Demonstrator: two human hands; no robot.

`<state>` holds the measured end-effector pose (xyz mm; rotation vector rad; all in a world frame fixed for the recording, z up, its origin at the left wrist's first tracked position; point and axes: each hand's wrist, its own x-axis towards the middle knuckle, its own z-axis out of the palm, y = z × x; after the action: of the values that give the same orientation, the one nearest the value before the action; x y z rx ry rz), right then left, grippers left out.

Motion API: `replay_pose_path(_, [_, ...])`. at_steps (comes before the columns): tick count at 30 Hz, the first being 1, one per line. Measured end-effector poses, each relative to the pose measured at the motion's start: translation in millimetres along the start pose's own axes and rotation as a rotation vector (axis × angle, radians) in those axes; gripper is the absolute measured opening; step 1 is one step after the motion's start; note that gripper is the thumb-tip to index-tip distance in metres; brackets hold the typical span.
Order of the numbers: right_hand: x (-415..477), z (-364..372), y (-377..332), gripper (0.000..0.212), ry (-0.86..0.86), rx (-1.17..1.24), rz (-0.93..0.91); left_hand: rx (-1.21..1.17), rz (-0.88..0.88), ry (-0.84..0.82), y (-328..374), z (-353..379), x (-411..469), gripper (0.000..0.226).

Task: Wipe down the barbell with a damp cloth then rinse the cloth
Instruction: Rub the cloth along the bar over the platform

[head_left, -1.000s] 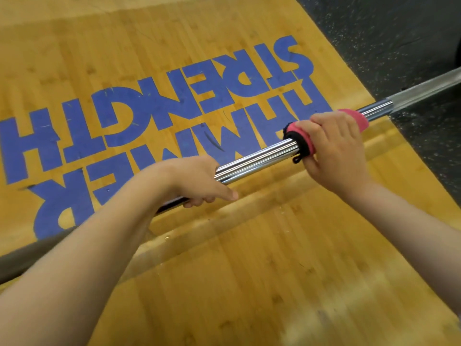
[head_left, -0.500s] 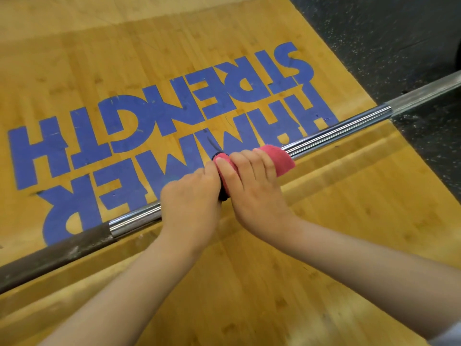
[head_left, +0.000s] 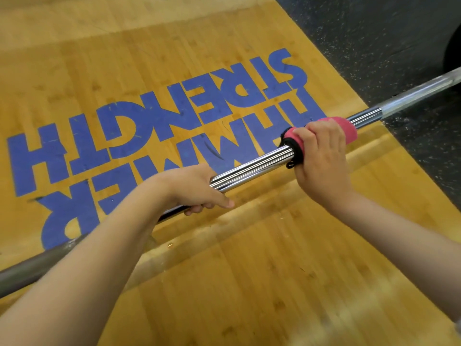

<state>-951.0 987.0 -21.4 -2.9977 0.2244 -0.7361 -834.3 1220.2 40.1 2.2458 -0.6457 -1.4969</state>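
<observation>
The fingers (head_left: pixel 313 132) of the right hand (head_left: pixel 321 166) curl over the top of a pink cloth (head_left: pixel 349 129) that is wrapped round the barbell (head_left: pixel 252 168). This way the hand squeezes the cloth against the steel all the way round instead of dabbing at one side. That hand sits at about 3 o'clock from the middle of the view. A black-edged end of the cloth pokes out on its 9 o'clock side and the pink end at 2 o'clock.

The left hand (head_left: pixel 194 188), at about 8 o'clock from the middle, grips the bare bar with its fingers tucked underneath and the thumb along the near side. I judge it is there to steady the bar and stop it rolling while the cloth is worked along it.

The bar runs from 8 o'clock to 2 o'clock above the wooden floor (head_left: pixel 249 283) with its blue lettering (head_left: pixel 149 136). Dark rubber matting (head_left: pixel 374 46) lies at 1 o'clock. The stretch between the hands shines, so the wiping looks under way. The rinse is not yet begun.
</observation>
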Motion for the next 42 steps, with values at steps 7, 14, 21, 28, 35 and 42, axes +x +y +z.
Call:
replay_pose_path(7, [-18, 10, -110, 0.042, 0.03, 0.177, -0.177, 0.661, 0.068, 0.923, -1, 61, -16, 0.026])
replay_pose_path(14, [-15, 16, -87, 0.045, 0.076, 0.106, -0.373, 0.717, 0.127, 1.004, -11, 62, -13, 0.038])
replay_pose_path(21, [-7, 12, -12, 0.049, 0.121, -0.026, -0.307, 0.38, 0.063, 0.37, -7, 24, -1, 0.049])
replay_pose_path(28, [-4, 9, 17, 0.04, 0.09, -0.062, -0.139, 0.076, 0.049, 0.091, -11, 4, -3, 0.047])
replay_pose_path(35, [-18, 10, -73, 0.039, 0.055, 0.167, -0.194, 0.754, 0.062, 0.925, -10, 65, -14, 0.044])
replay_pose_path(42, [-18, 12, -77, 0.046, 0.076, 0.102, -0.325, 0.706, 0.002, 0.775, -4, 50, -6, 0.028])
